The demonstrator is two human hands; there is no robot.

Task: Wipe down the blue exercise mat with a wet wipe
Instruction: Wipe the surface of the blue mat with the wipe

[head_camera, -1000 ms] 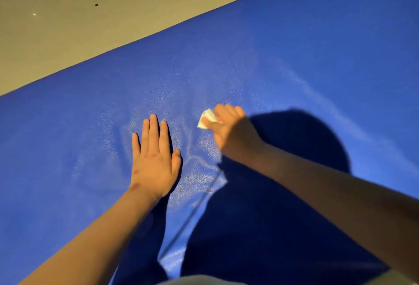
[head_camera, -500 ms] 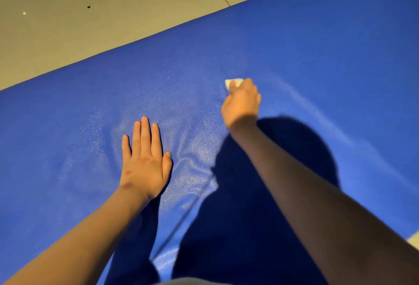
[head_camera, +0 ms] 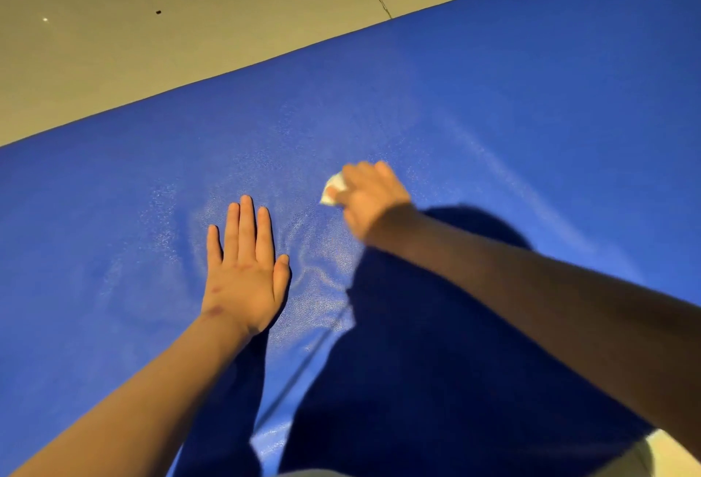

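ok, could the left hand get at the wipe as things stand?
Probably yes. The left hand lies flat on the blue mat, and only bare mat lies between it and the wet wipe just ahead to its right. But the right hand grips the wipe and covers most of it.

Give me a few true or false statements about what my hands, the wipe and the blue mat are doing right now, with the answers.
1. The left hand lies flat on the blue mat, fingers straight. True.
2. The right hand is empty. False: it grips a white wet wipe against the mat.
3. The wet wipe lies under the left hand. False: it is in the right hand, apart from the left hand.
4. Pale floor shows beyond the mat's far edge. True.
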